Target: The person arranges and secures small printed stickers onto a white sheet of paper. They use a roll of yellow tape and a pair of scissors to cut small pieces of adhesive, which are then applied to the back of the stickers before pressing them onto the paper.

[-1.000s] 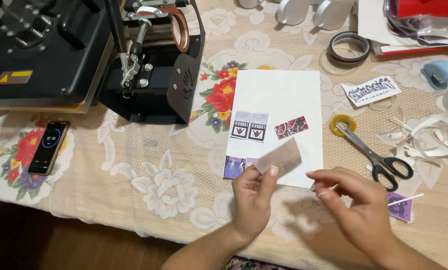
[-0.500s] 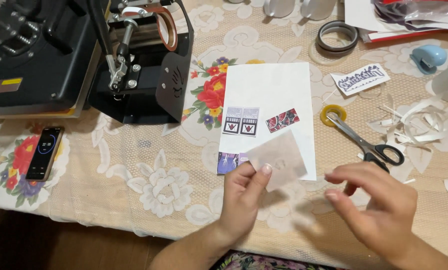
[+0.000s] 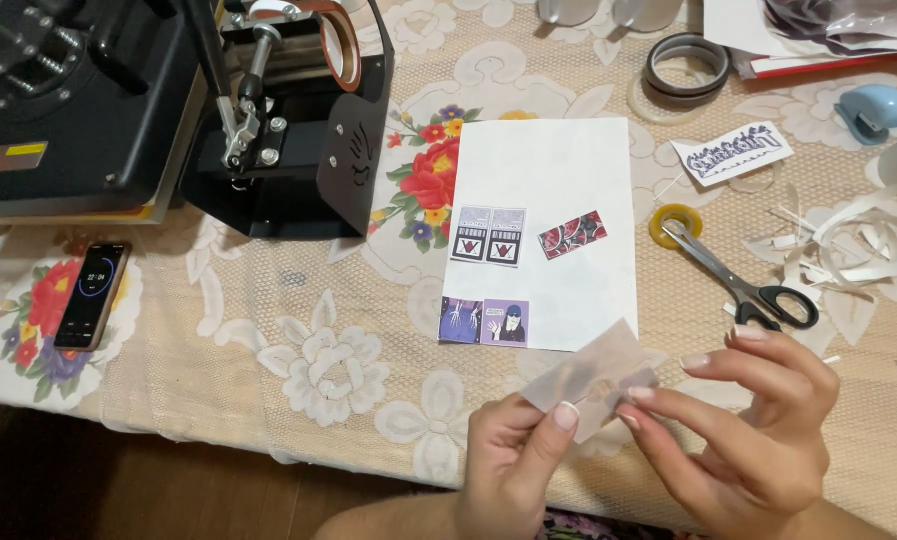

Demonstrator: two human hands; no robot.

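Head view: both hands pinch one small translucent slip (image 3: pixel 596 378) above the table's (image 3: pixel 268 350) near edge, left hand (image 3: pixel 513 465) on its lower left corner, right hand (image 3: pixel 753 430) on its right side. Just beyond lies a white sheet (image 3: pixel 558 190) bearing small printed pictures; scissors (image 3: pixel 743 285) lie right of it

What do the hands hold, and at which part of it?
Both the left hand and the right hand pinch a small translucent paper piece at its lower edge.

Scissors (image 3: pixel 738 285); phone (image 3: pixel 90 295); heat press (image 3: pixel 78 100)
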